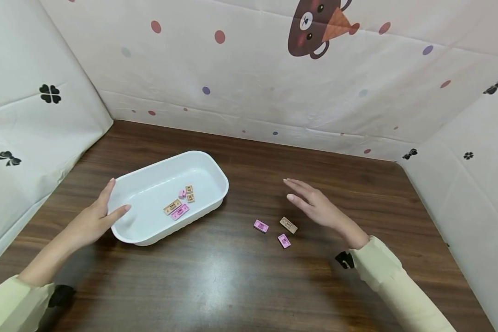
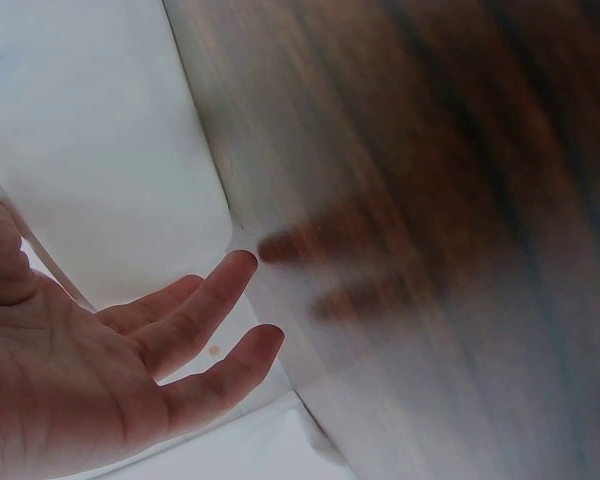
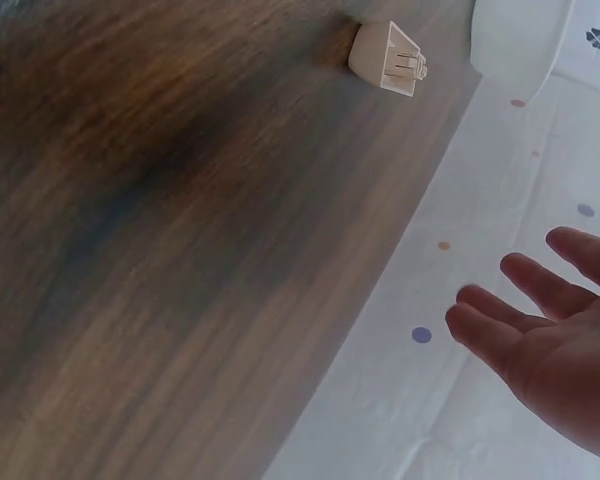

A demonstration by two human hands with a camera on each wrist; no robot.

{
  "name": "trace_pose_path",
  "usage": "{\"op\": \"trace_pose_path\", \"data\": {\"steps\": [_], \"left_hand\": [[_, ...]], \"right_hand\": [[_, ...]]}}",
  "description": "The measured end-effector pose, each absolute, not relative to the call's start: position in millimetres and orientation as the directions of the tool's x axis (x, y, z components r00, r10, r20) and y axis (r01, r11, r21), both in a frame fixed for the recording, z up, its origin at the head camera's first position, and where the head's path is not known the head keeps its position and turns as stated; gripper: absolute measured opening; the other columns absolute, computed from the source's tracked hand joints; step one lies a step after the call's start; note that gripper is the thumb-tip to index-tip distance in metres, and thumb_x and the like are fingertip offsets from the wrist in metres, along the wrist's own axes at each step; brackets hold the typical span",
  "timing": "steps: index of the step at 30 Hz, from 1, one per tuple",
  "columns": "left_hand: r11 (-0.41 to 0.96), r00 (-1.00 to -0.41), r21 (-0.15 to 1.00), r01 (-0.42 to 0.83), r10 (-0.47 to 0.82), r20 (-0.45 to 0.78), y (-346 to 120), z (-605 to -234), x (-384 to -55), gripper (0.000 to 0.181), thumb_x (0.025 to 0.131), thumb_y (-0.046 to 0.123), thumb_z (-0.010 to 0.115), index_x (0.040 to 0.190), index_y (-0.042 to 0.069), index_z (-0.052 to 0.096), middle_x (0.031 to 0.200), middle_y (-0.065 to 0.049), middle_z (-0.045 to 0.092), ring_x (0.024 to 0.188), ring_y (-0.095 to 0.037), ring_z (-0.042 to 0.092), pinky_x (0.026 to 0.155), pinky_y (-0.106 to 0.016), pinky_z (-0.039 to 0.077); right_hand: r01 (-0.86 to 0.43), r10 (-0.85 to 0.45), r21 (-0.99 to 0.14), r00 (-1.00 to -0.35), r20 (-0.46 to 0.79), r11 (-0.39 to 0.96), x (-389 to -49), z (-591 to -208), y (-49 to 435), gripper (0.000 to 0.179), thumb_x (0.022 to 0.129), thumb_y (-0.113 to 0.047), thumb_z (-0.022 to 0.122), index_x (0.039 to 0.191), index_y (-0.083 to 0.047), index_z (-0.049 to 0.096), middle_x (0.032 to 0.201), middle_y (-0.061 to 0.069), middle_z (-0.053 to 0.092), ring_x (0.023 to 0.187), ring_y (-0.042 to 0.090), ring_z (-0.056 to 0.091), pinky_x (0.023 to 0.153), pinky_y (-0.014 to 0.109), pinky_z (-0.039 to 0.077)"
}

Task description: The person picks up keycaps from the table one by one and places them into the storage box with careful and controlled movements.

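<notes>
Two pink blocks (image 1: pixel 261 226) and one tan block (image 1: pixel 288 225) lie on the brown table (image 1: pixel 216 295) near the right hand (image 1: pixel 317 206), which is raised above it with fingers loosely extended. Five more blocks (image 1: pixel 180 212) sit inside the white tray (image 1: pixel 145 214); the left hand (image 1: pixel 92 221), thumb spread from its fingers, is at the tray's left end, contact with the rim unclear

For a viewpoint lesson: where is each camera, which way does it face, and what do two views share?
Head: on the head, facing forward and down at the white tub and table; left hand, right hand and sleeves show.
Left wrist: on that wrist, facing the tub and table; left hand shows.
Right wrist: on that wrist, facing across the table to a dotted sheet; right hand shows.
Shared by head and left wrist: the tub.
</notes>
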State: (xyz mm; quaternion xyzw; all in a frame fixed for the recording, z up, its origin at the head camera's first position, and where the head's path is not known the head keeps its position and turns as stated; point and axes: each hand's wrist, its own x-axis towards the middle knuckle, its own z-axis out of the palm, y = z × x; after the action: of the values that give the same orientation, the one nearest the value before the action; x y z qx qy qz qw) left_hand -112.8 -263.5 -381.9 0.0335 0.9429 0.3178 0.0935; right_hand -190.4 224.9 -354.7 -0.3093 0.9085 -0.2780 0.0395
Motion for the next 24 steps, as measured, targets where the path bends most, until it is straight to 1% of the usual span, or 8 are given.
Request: {"op": "trace_pose_path", "data": {"steps": [6, 13, 16, 19, 21, 24], "left_hand": [[0.797, -0.980, 0.604, -0.001, 0.119, -0.159, -263, -382, -113, 0.084, 0.096, 0.040, 0.041, 0.142, 0.000, -0.017, 0.138, -0.042, 0.008, 0.118, -0.061, 0.025, 0.089, -0.067, 0.025], [0.794, -0.980, 0.607, -0.003, 0.118, -0.159, -263, -382, -112, 0.083, 0.096, 0.039, 0.041, 0.142, 0.001, -0.017, 0.139, -0.042, 0.007, 0.118, -0.060, 0.024, 0.089, -0.067, 0.025], [0.791, -0.981, 0.612, -0.001, 0.119, -0.156, -263, -383, -112, 0.083, 0.096, 0.039, 0.041, 0.142, 0.001, -0.017, 0.138, -0.042, 0.009, 0.118, -0.060, 0.025, 0.089, -0.067, 0.025], [0.790, -0.980, 0.614, -0.001, 0.120, -0.156, -263, -383, -112, 0.083, 0.096, 0.038, 0.041, 0.142, 0.001, -0.017, 0.138, -0.042, 0.009, 0.118, -0.060, 0.025, 0.090, -0.067, 0.025], [0.792, -0.980, 0.611, -0.004, 0.120, -0.161, -263, -383, -113, 0.083, 0.096, 0.039, 0.041, 0.142, 0.001, -0.017, 0.138, -0.042, 0.008, 0.118, -0.060, 0.025, 0.090, -0.067, 0.025], [0.797, -0.978, 0.604, -0.010, 0.117, -0.171, -263, -382, -113, 0.084, 0.096, 0.039, 0.041, 0.142, 0.001, -0.017, 0.139, -0.042, 0.007, 0.117, -0.061, 0.026, 0.089, -0.067, 0.025]], "right_hand": [[-0.473, -0.552, -0.618, -0.830, 0.074, 0.628, -189, -356, 230, 0.043, 0.098, -0.022, 0.043, 0.137, -0.004, 0.040, 0.138, 0.016, 0.042, 0.126, 0.031, 0.038, 0.101, 0.048, 0.030], [-0.408, -0.518, -0.669, -0.854, 0.040, 0.621, -189, -364, 236, 0.042, 0.098, -0.024, 0.042, 0.136, -0.005, 0.042, 0.136, 0.015, 0.044, 0.123, 0.031, 0.042, 0.099, 0.049, 0.033], [-0.379, -0.507, -0.698, -0.862, 0.027, 0.607, -187, -369, 237, 0.042, 0.098, -0.022, 0.042, 0.135, -0.002, 0.043, 0.133, 0.018, 0.047, 0.115, 0.032, 0.049, 0.093, 0.046, 0.040], [-0.340, -0.500, -0.740, -0.866, 0.005, 0.580, -186, -374, 238, 0.042, 0.097, -0.018, 0.044, 0.134, 0.002, 0.042, 0.129, 0.022, 0.048, 0.104, 0.033, 0.054, 0.083, 0.039, 0.047], [-0.311, -0.498, -0.770, -0.867, -0.011, 0.557, -185, -377, 238, 0.042, 0.097, -0.017, 0.044, 0.133, 0.004, 0.042, 0.128, 0.024, 0.048, 0.100, 0.034, 0.055, 0.077, 0.034, 0.049], [-0.282, -0.492, -0.797, -0.870, -0.021, 0.534, -183, -380, 238, 0.042, 0.097, -0.016, 0.044, 0.133, 0.005, 0.041, 0.127, 0.025, 0.048, 0.099, 0.034, 0.056, 0.075, 0.033, 0.051]]}}
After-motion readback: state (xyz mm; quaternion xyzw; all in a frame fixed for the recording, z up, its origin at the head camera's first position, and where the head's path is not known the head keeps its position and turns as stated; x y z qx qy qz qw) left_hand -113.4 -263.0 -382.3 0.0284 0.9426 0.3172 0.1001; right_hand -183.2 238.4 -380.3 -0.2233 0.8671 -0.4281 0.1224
